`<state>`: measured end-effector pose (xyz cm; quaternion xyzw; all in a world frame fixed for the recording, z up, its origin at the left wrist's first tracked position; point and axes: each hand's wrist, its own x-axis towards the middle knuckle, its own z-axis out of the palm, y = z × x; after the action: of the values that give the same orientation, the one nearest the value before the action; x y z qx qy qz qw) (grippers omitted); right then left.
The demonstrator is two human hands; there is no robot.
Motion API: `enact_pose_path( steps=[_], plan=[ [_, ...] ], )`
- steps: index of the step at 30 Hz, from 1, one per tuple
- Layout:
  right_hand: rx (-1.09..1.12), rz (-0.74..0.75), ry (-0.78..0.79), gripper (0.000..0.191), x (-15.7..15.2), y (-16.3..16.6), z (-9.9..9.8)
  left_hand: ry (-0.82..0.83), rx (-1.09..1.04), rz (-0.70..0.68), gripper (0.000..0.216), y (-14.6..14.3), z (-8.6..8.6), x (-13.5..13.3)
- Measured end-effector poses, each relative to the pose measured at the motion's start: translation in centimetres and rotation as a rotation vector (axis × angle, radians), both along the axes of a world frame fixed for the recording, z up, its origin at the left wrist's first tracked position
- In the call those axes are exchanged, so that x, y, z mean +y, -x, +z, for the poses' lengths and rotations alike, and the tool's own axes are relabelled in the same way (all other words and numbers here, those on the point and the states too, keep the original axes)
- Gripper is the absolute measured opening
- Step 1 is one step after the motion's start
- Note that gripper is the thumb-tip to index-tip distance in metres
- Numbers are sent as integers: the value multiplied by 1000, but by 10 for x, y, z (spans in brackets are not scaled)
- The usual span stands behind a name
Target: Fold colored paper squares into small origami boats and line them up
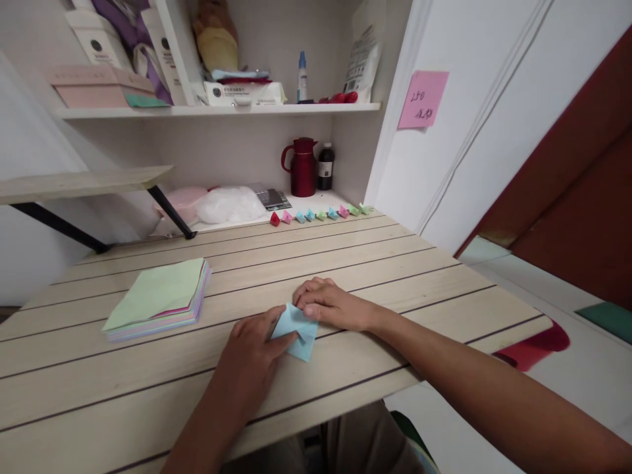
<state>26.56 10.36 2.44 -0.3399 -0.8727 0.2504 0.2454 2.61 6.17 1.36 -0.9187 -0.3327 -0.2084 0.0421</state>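
Observation:
A partly folded piece of light blue paper [305, 342] lies on the striped wooden table near its front edge. My left hand [253, 342] grips it from the left, the thumb lying across its middle and the fingers at its left edge. At the paper's upper right corner, my right hand [328, 303] pinches the edge with curled fingers and thumb. The fingers partly cover the folds, so the whole shape of the paper cannot be made out.
A stack of coloured paper squares [158, 296] sits on the left of the table [395, 263]. Several small folded paper pieces [320, 215] line the back edge. Behind them stand a red jug [303, 168] and a dark bottle [325, 167]. A small raised shelf [89, 183] is at left.

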Motion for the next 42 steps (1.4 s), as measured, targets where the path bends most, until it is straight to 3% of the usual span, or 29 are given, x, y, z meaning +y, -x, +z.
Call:
enact_pose_path(
  steps=[2, 6, 8, 16, 23, 27, 29, 35, 42],
  plan=[
    [-52, 26, 6, 38, -2, -2, 3, 13, 18, 6, 46, -1, 0, 1],
    [-136, 38, -11, 59, -6, -3, 4, 51, 28, 42, 39, -1, -2, 2],
    [-155, 40, -20, 61, -7, -3, 3, 74, 16, 50, 39, -1, -2, 2],
    [-75, -5, -47, 46, -11, -1, 3, 145, -7, 52, 47, -1, 4, -2],
    [43, -9, -66, 50, -10, 0, -1, 117, 10, 64, 47, -1, 2, -2],
    [75, -32, -47, 22, -8, 0, -6, 105, 4, 63, 47, -3, 1, -3],
    [89, -35, -35, 17, -7, 1, -7, 92, -27, 68, 47, -3, 1, -4],
    [136, -62, -13, 16, -6, 3, -9, 40, -184, 104, 36, 2, 0, -8],
    [7, -180, -114, 18, -7, 9, -12, 73, -107, 117, 36, 0, 1, -3]
  ],
)
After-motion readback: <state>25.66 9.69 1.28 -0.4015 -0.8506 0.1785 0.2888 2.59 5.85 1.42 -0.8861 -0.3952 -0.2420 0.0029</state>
